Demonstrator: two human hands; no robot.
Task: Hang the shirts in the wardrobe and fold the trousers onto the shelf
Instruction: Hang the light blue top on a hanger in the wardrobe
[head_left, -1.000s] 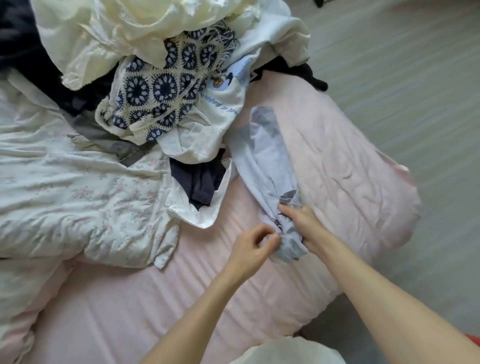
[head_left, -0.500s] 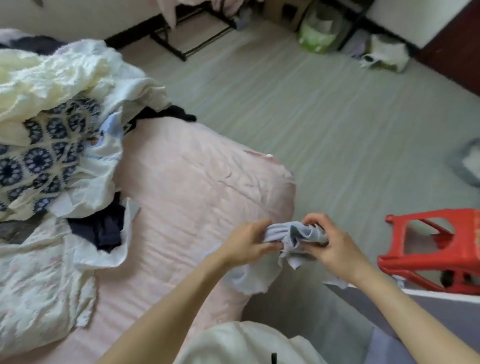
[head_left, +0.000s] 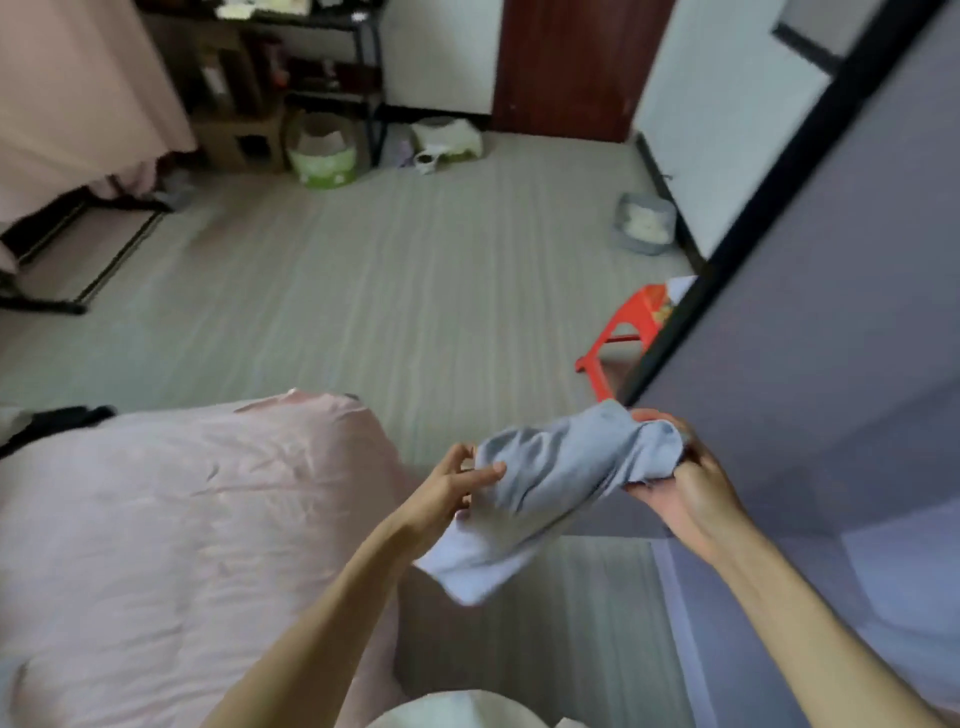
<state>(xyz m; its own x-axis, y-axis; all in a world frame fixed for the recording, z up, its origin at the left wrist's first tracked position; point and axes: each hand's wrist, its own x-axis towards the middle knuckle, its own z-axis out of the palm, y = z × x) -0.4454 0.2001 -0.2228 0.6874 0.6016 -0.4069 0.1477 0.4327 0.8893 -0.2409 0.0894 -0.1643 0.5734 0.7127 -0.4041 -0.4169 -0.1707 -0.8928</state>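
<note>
A light grey-blue garment (head_left: 550, 488), bunched and partly folded, hangs in the air between my hands, past the foot of the bed. My left hand (head_left: 447, 491) pinches its left edge with thumb and fingers. My right hand (head_left: 685, 483) grips the right end, with cloth bunched in the palm. A loose flap droops below my left hand. The grey fabric wardrobe (head_left: 831, 322) with a black frame edge stands directly to the right, close to my right hand. Its inside is hardly visible.
The bed with a pink sheet (head_left: 171, 519) fills the lower left. A red plastic stool (head_left: 623, 338) stands on the floor beside the wardrobe. Farther off are a grey tray (head_left: 644, 223), a green bin (head_left: 322, 150), a black shelf unit and a dark red door.
I have turned from the bed toward the wardrobe. Both hands lifted the grey-blue garment off the bed and carried it right; the clothes pile has left the view.
</note>
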